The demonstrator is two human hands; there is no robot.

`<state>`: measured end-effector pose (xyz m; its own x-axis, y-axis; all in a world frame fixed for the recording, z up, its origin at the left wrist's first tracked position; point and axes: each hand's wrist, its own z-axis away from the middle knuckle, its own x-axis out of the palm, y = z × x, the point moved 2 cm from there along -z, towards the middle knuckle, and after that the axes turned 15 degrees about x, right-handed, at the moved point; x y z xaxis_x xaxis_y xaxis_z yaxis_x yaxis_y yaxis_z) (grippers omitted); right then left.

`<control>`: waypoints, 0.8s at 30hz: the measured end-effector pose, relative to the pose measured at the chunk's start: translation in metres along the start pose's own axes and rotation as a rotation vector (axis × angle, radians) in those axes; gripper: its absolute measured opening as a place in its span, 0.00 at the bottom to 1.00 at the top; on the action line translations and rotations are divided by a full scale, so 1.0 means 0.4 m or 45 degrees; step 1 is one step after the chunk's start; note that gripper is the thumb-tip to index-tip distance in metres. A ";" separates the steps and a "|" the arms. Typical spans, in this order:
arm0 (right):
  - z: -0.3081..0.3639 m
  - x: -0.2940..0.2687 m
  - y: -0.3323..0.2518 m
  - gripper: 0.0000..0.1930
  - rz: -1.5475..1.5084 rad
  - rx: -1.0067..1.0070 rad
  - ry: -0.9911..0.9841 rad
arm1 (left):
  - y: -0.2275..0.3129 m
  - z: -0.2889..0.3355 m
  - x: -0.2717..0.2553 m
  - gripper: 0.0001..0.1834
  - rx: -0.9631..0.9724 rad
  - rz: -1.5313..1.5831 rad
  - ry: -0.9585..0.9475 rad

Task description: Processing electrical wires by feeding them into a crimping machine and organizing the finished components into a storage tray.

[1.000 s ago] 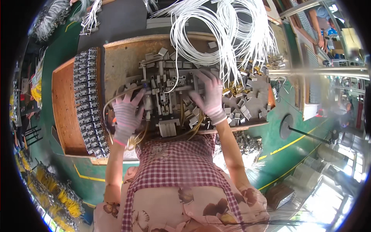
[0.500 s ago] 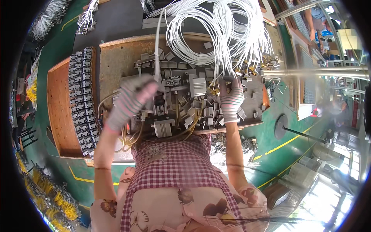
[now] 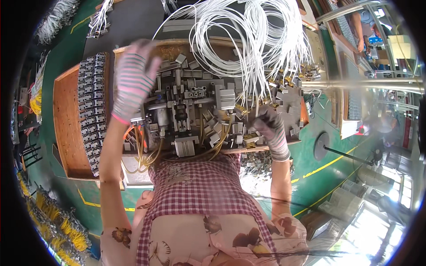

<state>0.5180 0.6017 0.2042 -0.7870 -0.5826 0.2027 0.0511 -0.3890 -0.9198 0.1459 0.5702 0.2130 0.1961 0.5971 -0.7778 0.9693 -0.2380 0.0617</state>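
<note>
My left hand point(image 3: 133, 82), in a striped glove, is raised over the left far part of the work tray point(image 3: 128, 48). A loose white cable point(image 3: 171, 18) arcs from the big coil to its fingertips; motion blur hides whether the fingers grip it. My right hand point(image 3: 271, 128), gloved with dark fingertips, is closed at the right of the tray. Its fingers pinch the end of a white cable point(image 3: 257, 104) hanging from the coiled white cables point(image 3: 222, 62). Between the hands stands a metal clamping fixture point(image 3: 181, 113), with a metal block point(image 3: 225, 98) at its right.
Small grey metal housings point(image 3: 216, 133) and brass-coloured pieces point(image 3: 250, 142) lie scattered in the tray. Yellowish hoses point(image 3: 151, 162) loop at the near edge. To the left, a wooden box point(image 3: 69, 128) holds rows of black-and-silver parts point(image 3: 93, 115). A person's arm point(image 3: 357, 33) shows far right.
My left hand has swung from the fixture up and left, the white cable shifting with it. My right hand has moved nearer and slightly right, drawing a cable end down.
</note>
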 end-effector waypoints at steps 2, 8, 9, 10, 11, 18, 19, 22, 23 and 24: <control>-0.028 0.046 -0.027 0.11 0.082 -0.040 0.081 | 0.165 -0.026 -0.039 0.30 -0.424 0.865 -0.339; -0.024 0.053 -0.058 0.10 0.199 -0.139 0.203 | 0.338 -0.072 0.121 0.37 -0.778 2.106 -0.703; -0.024 0.039 -0.059 0.10 0.204 -0.137 0.203 | 0.350 -0.081 0.133 0.34 -0.883 2.550 -0.802; -0.031 0.011 -0.050 0.10 0.101 -0.164 0.228 | 0.363 -0.099 0.111 0.25 -1.015 2.551 -0.759; -0.039 -0.019 -0.041 0.11 0.001 -0.197 0.260 | 0.368 -0.105 0.117 0.25 -1.002 2.562 -0.768; -0.026 -0.069 -0.005 0.20 -0.030 -0.098 0.241 | 0.419 -0.109 0.224 0.31 -0.040 0.664 -0.310; -0.012 -0.049 -0.021 0.20 -0.009 -0.064 0.243 | 0.432 -0.121 0.219 0.31 -0.036 0.676 -0.309; -0.020 -0.009 -0.022 0.23 0.009 0.023 0.322 | 0.403 -0.172 0.145 0.41 -0.734 2.123 -0.003; -0.031 0.003 -0.014 0.24 -0.010 0.106 0.255 | 0.385 -0.180 0.124 0.37 -1.027 2.623 -0.009; -0.049 0.016 0.001 0.26 -0.089 0.109 0.161 | 0.352 -0.176 0.145 0.32 -1.003 2.768 -0.033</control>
<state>0.5008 0.6118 0.1987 -0.8613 -0.4596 0.2166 0.0411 -0.4879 -0.8720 0.3041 0.6253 0.2206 0.6622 -0.0491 0.7477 -0.7493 -0.0432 0.6608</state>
